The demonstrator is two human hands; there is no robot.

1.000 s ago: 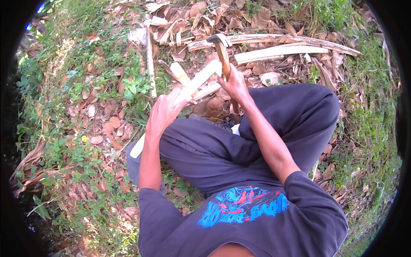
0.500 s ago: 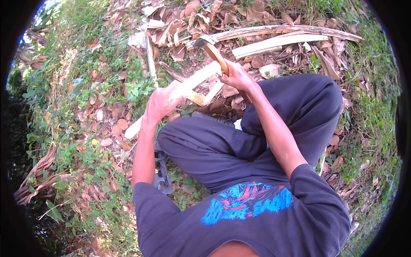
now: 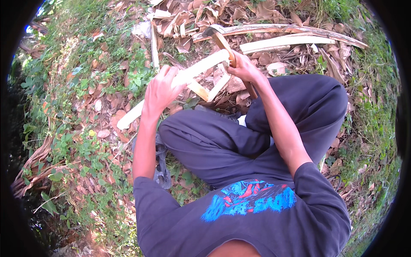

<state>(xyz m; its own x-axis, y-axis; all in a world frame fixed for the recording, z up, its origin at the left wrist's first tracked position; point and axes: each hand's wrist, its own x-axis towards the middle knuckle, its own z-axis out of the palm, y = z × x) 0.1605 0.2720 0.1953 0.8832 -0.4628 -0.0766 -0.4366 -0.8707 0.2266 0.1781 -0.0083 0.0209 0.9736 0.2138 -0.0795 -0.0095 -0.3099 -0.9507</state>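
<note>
On my feed: outdoors, surface is open ground [image 3: 85,137], dry leaves [image 3: 267,8] mixed w/ low green plants [image 3: 77,113], too many to count. Using the held strip as ref.

Held strip [image 3: 204,65]: 1x, pale wood, off the ground, slanting in front of person's L knee. L hand [image 3: 162,88] on it approx mid-length, fingers clamped round it. R hand [image 3: 245,70] at its upper R end, fingers wrapped on handle of 1x wooden-handled tool [image 3: 223,43]; dark head sits beyond that end. Can't tell if tool touches strip.

Other wood, counted:
- 1x long bark-edged strip [image 3: 274,29], beyond held strip, to R
- pale strip [image 3: 291,40], R of held strip, nearer than bark one; maybe 2 stacked, can't tell
- 1x narrow strip [image 3: 154,47], beyond held strip, to L
- 1x yellowish piece [image 3: 198,90] + 1x short pale piece [image 3: 220,85], just below held strip in view, ends meeting

Also 1x white scrap [image 3: 142,30], beyond held strip, L of narrow one.
</note>
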